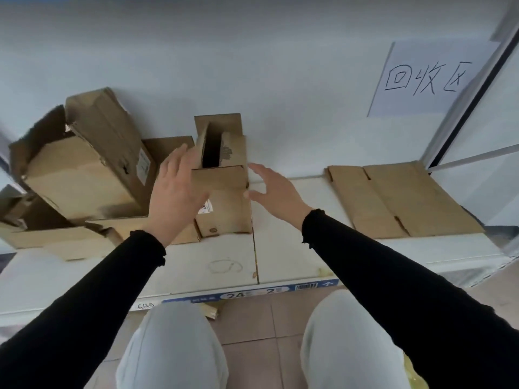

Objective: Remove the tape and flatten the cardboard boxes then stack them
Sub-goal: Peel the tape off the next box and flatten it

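Note:
A small upright cardboard box (pixel 224 211) with its top flaps open stands in the middle of the white shelf (pixel 283 248). My left hand (pixel 177 192) is spread flat against the box's left side. Just off its right edge, my right hand (pixel 276 192) hovers with fingers apart, holding nothing. A larger torn box (pixel 84 169) leans tilted at the left, on top of other crumpled boxes (pixel 42 234). Flattened cardboard (pixel 398 197) lies flat on the shelf at the right.
A white wall rises right behind the boxes. A paper sign (pixel 427 80) with handwritten characters hangs on it at the upper right. The shelf's front edge carries a blue label strip (pixel 252 293). My knees and tiled floor are below.

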Tool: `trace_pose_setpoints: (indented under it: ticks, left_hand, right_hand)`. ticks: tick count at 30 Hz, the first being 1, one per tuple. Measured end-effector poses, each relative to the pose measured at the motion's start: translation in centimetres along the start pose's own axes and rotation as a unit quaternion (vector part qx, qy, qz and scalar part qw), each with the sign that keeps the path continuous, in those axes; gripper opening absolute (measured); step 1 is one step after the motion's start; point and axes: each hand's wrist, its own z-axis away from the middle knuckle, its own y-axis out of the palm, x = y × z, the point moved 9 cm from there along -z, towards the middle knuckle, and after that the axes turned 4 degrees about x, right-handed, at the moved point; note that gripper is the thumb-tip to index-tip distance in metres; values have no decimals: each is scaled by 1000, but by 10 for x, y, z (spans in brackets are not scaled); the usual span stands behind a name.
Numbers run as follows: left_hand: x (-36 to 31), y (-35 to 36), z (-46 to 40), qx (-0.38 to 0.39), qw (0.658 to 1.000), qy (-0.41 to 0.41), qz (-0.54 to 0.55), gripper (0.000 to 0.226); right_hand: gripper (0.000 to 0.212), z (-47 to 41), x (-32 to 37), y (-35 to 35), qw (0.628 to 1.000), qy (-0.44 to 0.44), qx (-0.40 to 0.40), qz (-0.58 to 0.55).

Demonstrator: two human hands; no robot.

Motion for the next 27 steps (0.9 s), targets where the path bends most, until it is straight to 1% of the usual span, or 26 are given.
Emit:
trace_pose_setpoints:
  ticks: [1, 2, 3, 4, 5, 6, 7, 8, 10, 12, 15, 16, 17, 18, 19, 20, 21, 22, 24, 27]
  left_hand:
    - [21, 4, -4, 29, 997, -57, 32, 97]
    - [42, 11, -6, 68, 988, -114, 74, 102]
    - [56, 21, -8, 111, 974, -160, 117, 99]
    - [65, 31, -11, 150, 958, -188, 157, 89]
    - [67, 38, -14, 180, 946, -192, 191, 74]
    - [65, 42, -19, 197, 939, -181, 216, 57]
    - [60, 43, -23, 205, 934, -166, 242, 42]
    - [55, 42, -28, 208, 926, -153, 275, 30]
    - [37, 33, -39, 207, 908, -119, 344, 15]
    - [17, 20, -53, 189, 888, -83, 411, 17]
    - [-12, 2, -70, 126, 858, -69, 493, 21]
    - [-21, -2, -74, 96, 852, -72, 510, 18]
    - [-29, -5, -76, 62, 853, -80, 513, 14]
    - [-34, -7, -76, 29, 862, -94, 497, 11]
    - [-38, -5, -74, 3, 876, -114, 468, 12]
    - [-38, -1, -70, -13, 890, -139, 435, 17]
    - [-36, 6, -63, -16, 897, -167, 408, 23]
    - [-33, 14, -56, -16, 897, -191, 399, 27]
    - [-23, 27, -39, -32, 882, -225, 413, 20]
    - [-13, 34, -17, -78, 842, -251, 471, 15]
  right_hand:
    - [63, -6, 1, 8, 999, 15, 4, -34]
    - [57, -13, 2, 14, 997, 32, 6, -65]
    - [44, -18, 1, 20, 995, 49, 0, -84]
    - [26, -22, -1, 24, 993, 66, -10, -95]
    - [17, -24, -4, 25, 990, 79, -25, -110]
    - [30, -27, -7, 24, 987, 89, -40, -127]
    - [37, -28, -8, 20, 985, 92, -53, -135]
    - [34, -29, -7, 12, 984, 87, -66, -144]
    - [21, -30, -1, -15, 982, 76, -93, -147]
    - [29, -34, 12, -54, 981, 58, -131, -129]
    - [22, -50, 37, -109, 983, 19, -166, -72]
    - [19, -59, 42, -122, 985, 22, -161, -53]
    - [15, -67, 44, -129, 988, 33, -138, -55]
    - [13, -74, 43, -128, 992, 42, -93, -75]
    - [26, -79, 43, -123, 994, 53, -36, -86]
    - [43, -78, 42, -119, 996, 57, 14, -74]
    - [55, -73, 40, -117, 997, 58, 45, -39]
    - [62, -66, 37, -118, 997, 50, 54, -5]
    - [69, -49, 21, -121, 997, 48, 37, 37]
    - [91, -11, -22, -112, 991, 115, 23, 65]
